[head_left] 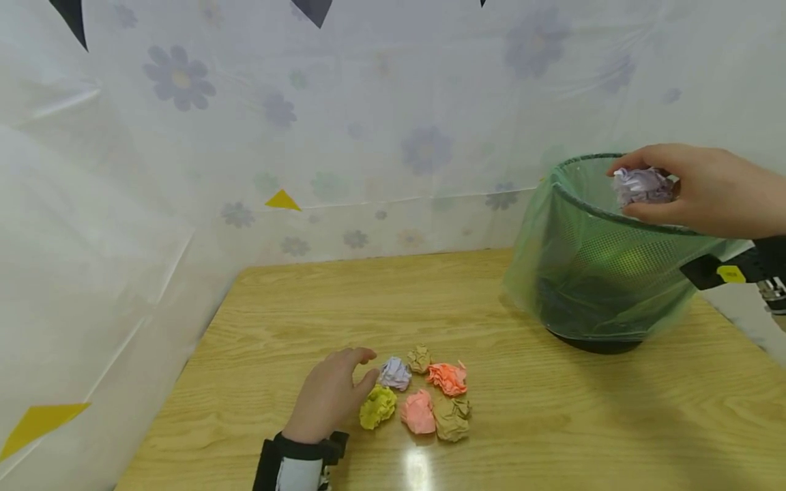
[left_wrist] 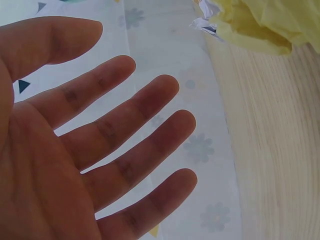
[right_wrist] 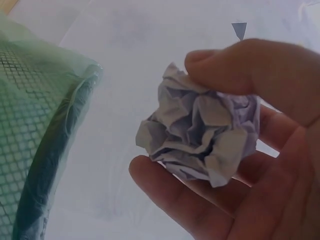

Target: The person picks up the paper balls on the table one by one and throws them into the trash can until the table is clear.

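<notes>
My right hand holds a white crumpled paper ball over the mouth of a mesh wastebasket lined with a green bag. In the right wrist view, thumb and fingers curl round the paper ball, beside the basket rim. My left hand is at the left of a cluster of paper balls, fingers relaxed and holding nothing. Nearest to it are a yellow ball and a pale lilac one. The left wrist view shows the yellow ball beyond the spread fingers.
Two tan balls, one small and one larger, an orange ball and a pink ball lie on the wooden table. A flowered plastic sheet hangs behind and at the left. The wastebasket stands at the table's back right.
</notes>
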